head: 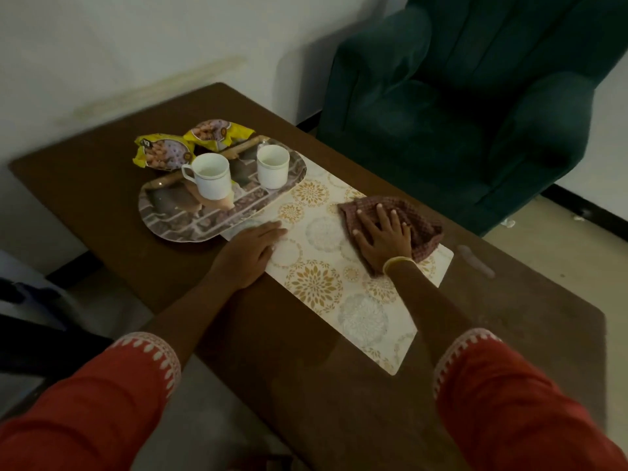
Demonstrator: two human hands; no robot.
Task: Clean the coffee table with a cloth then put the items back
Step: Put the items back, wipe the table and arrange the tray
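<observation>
A brown coffee table [102, 185] carries a cream floral placemat [316, 283]. My right hand [382, 237] lies flat, fingers spread, pressing a reddish checked cloth [421, 226] onto the mat's far right end. My left hand [249, 248] rests flat on the mat's left edge, fingers straight. Behind it an oval patterned tray [163, 219] holds two white cups [209, 176] [272, 166]. Two yellow snack packets [163, 153] [217, 132] lie at the tray's far side.
A dark green armchair [475, 96] stands close to the table's far right edge. A pale smear [475, 261] marks the tabletop right of the mat. White wall runs behind; floor shows at left and right.
</observation>
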